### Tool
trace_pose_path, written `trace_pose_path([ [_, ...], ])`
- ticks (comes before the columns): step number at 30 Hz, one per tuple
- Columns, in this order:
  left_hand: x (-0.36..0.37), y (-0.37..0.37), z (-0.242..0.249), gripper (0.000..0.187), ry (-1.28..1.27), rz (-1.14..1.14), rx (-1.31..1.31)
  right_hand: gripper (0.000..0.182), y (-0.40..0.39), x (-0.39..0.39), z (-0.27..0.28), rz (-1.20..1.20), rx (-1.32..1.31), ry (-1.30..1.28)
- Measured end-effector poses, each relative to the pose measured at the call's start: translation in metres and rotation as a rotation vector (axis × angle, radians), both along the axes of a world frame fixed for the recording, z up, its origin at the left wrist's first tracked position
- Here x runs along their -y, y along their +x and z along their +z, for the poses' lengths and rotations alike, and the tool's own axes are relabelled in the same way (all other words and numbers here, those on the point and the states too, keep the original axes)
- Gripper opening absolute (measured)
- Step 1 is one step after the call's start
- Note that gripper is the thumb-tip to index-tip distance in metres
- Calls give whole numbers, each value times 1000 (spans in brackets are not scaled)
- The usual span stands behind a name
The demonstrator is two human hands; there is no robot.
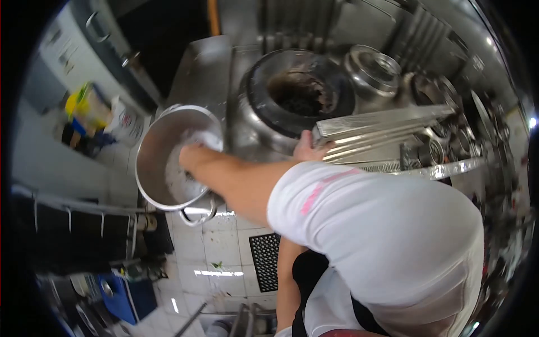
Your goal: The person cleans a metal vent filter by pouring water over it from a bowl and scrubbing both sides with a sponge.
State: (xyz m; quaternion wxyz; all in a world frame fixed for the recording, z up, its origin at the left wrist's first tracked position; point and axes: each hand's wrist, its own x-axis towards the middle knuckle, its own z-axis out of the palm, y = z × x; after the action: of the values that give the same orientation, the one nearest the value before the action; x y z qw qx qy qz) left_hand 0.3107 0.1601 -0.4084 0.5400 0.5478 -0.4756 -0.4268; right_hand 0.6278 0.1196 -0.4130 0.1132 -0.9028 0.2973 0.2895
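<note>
Pressing on 1 side could tip the pot (150,163) surrounding the right hand (192,159), whose grip I cannot tell, since the left hand (310,149) touches the metal ledge (387,122) instead, its fingers too blurred to judge.

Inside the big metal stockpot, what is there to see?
Inside the stockpot are a hand and a blurred whitish patch, possibly foam. The hand and forearm cover part of the bottom, so what lies beneath, and whether the hand holds anything, cannot be seen.
</note>
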Motion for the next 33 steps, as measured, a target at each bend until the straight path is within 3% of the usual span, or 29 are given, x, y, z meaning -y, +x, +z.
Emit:
trace_pose_path([
  [1,2,-3,-6,58,-5,-43,12,32,4,-1,0,111,-104,13],
  [3,2,-2,-5,56,-20,-48,23,31,-19,-4,29,-5,241,98],
  [4,1,-5,-5,56,-24,-58,29,31,-28,-2,46,12,339,161],
  [5,0,-13,-6,53,-144,5,-139,32,-34,2,73,165,295,266],
  [6,-1,-19,-7,50,-264,64,-304,38,-36,3,87,167,469,312],
  [7,-2,-16,-8,49,-302,67,-308,45,-54,4,91,144,863,307],
  [8,-6,-16,-17,47,-316,52,-297,54,-99,1,124,173,1109,362],
  [12,2,-12,-37,41,-408,37,-187,47,-341,-25,237,56,1541,100],
  [13,8,-13,-30,40,-450,51,-131,46,-409,-27,255,-30,1553,74],
  [14,13,-26,19,39,-515,94,36,44,-472,-21,254,-87,1658,-61],
  [15,22,-28,31,44,-530,132,144,47,-536,-17,255,-248,1639,-264],
  [17,38,-43,70,54,-528,216,298,59,-664,-4,241,-747,1630,-643],
  [19,52,-70,128,61,-501,291,399,53,-789,31,197,-1297,1893,-788],
  [20,64,-82,155,64,-505,327,452,48,-836,42,179,-1450,2155,-662],
  [21,73,-94,185,65,-531,325,507,47,-866,38,176,-1539,2438,-341],
  [23,92,-130,259,64,-533,309,605,42,-936,56,106,-1727,2654,120],
  [25,103,-172,328,61,-515,237,666,37,-975,67,33,-1546,2726,1051],
  [26,113,-195,357,59,-541,188,672,37,-969,65,26,-1605,2698,1139],
  [29,145,-255,425,78,-394,223,1019,39,-939,58,-13,-1785,2674,1471],
  [31,168,-302,443,88,-322,179,1203,35,-921,68,-61,-1584,2713,1585],
  [32,182,-318,448,90,-274,106,1252,35,-912,65,-59,-1556,2716,1597],
  [33,194,-333,446,90,-285,111,1259,33,-899,60,-56,-1674,2612,1523],
])
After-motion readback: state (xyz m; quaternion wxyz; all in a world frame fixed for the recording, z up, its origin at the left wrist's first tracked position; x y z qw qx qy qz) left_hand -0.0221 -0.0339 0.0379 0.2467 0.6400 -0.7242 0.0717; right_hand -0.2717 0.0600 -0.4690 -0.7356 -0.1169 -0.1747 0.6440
